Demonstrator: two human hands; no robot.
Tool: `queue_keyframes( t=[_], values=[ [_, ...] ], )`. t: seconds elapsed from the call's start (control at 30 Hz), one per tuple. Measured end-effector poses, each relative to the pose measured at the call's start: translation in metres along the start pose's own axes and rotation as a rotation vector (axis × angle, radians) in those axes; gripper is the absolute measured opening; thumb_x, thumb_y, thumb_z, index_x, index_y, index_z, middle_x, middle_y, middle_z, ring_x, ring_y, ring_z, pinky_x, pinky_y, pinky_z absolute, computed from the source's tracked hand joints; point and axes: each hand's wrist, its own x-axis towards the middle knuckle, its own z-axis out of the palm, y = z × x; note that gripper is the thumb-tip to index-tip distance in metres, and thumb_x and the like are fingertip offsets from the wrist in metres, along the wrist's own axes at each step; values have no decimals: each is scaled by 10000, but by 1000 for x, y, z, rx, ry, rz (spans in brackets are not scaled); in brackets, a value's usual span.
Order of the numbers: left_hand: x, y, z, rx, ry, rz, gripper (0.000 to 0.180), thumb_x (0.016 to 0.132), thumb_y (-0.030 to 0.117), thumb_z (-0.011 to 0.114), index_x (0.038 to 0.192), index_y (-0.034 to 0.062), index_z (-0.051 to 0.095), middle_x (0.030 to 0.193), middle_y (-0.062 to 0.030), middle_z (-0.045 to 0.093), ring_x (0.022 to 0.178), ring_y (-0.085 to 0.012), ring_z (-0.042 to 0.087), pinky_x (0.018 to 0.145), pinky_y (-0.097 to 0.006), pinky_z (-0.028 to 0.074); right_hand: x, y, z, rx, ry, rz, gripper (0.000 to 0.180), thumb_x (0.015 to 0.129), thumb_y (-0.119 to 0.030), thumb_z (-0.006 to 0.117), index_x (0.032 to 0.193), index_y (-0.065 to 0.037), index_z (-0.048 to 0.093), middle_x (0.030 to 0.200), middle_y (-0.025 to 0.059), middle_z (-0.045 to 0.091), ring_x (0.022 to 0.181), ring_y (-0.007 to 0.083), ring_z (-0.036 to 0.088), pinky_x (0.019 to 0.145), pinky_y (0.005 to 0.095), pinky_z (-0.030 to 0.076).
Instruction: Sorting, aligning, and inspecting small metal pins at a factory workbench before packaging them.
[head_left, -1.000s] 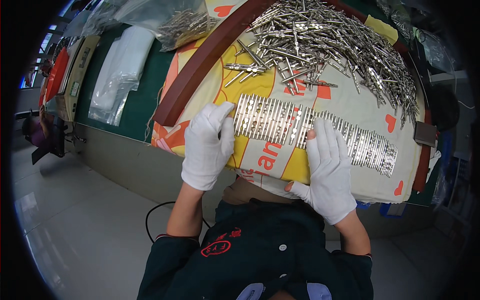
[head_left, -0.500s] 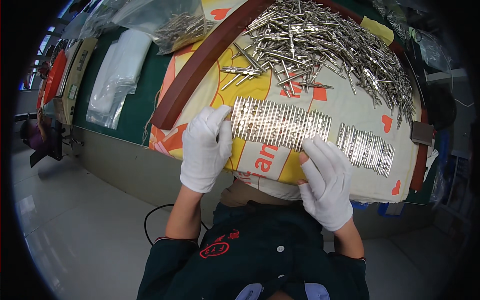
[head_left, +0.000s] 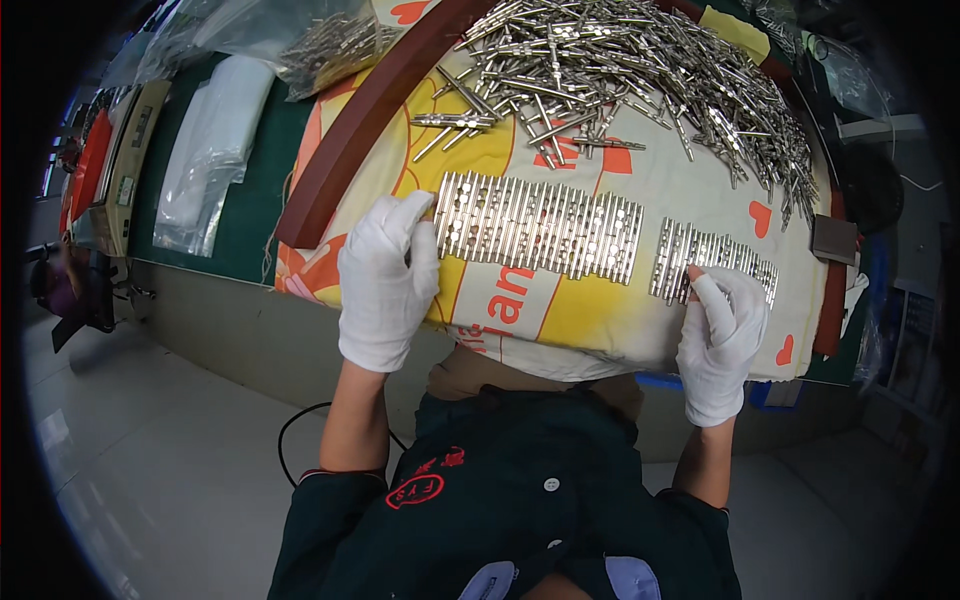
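Slim shiny metal rods with stepped ends lie side by side on a patterned cloth (head_left: pixel 590 335), in a longer row (head_left: pixel 540 225) at the middle and a shorter row (head_left: pixel 715 250) to its right. At the left end of the longer row is my left hand (head_left: pixel 388 285), in a white glove; its bent fingers and thumb stay apart, fingertips against the outermost rod. My right hand (head_left: pixel 725 340), also gloved, is at the near edge of the shorter row. Its index fingertip, bare of fabric, touches the rods, with the thumb apart below. Neither hand visibly grips a rod.
A large loose heap of similar rods (head_left: pixel 620 70) fills the far side of the cloth. Dark red wooden bars (head_left: pixel 345 150) border it. Left of these, clear plastic bags (head_left: pixel 215 150) lie on the green tabletop. A small dark block (head_left: pixel 834 240) sits at the right.
My right hand has moved right, from the longer row's right end to the shorter row. My left hand stays at the left end. The whole view has shifted slightly.
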Motion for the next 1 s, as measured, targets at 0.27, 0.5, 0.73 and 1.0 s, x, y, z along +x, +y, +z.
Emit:
queue_keyframes(
  t=[0.27, 0.5, 0.73, 1.0],
  values=[
    [-1, 2, 0, 20, 4, 2, 221, 817, -19, 609, 1032, 32, 613, 818, -150, 576, 754, -335, 588, 662, -410, 466, -1, -2, 3, 21, -4, -6, 460, 682, 83, 641, 1111, -81, 620, 985, 54, 584, 940, 267, 550, 809, 397, 407],
    [-1, 0, 1, 16, 19, 8, 224, 815, -20, 611, 1033, 33, 615, 822, -149, 580, 756, -335, 588, 662, -411, 467, -1, 0, 3, 30, -7, -14, 469, 677, 89, 634, 1114, -78, 617, 971, 59, 587, 935, 271, 555, 800, 400, 415],
    [0, 0, 3, 31, 6, 30, 232, 819, -19, 610, 1045, 37, 607, 820, -145, 576, 757, -331, 587, 667, -408, 470, -4, 2, 6, 30, 18, -17, 444, 670, 70, 648, 1088, -77, 617, 984, 65, 584, 932, 279, 555, 799, 410, 418],
    [-2, -1, 1, -1, 34, 34, 236, 840, -46, 573, 1058, 36, 615, 781, -132, 561, 679, -289, 570, 635, -369, 464, -8, 5, 4, -31, 35, 45, 408, 674, 45, 666, 1054, -100, 641, 959, 46, 564, 912, 264, 527, 773, 399, 404]
  ],
)
